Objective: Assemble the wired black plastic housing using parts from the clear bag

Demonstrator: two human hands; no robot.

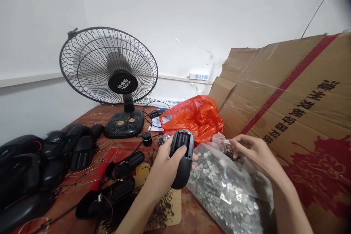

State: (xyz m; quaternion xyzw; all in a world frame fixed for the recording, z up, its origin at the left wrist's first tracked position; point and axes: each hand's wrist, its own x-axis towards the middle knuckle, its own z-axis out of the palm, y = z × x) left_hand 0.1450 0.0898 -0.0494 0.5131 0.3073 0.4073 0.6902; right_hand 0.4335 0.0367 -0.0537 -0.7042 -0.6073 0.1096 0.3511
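Note:
My left hand [171, 159] is wrapped round a black plastic housing [183, 175] with an uncovered battery compartment facing up; the thumb presses at the compartment's lower edge. Dark cylindrical shapes lie side by side inside it. My right hand [251, 150] is at the mouth of a clear plastic bag [219, 186] full of small flat metal pieces. Its thumb and forefinger are pinched together near a cluster of small metal parts [228, 150]. What the fingertips hold, if anything, is too small to make out.
Black housings [55, 153] with thin wires are heaped at the left. Two more wired housings [120, 190] lie nearer the middle. Behind stand a black table fan [123, 124], a red plastic bag [197, 117] and a power strip [198, 76]. A large cardboard box [290, 91] rises at the right.

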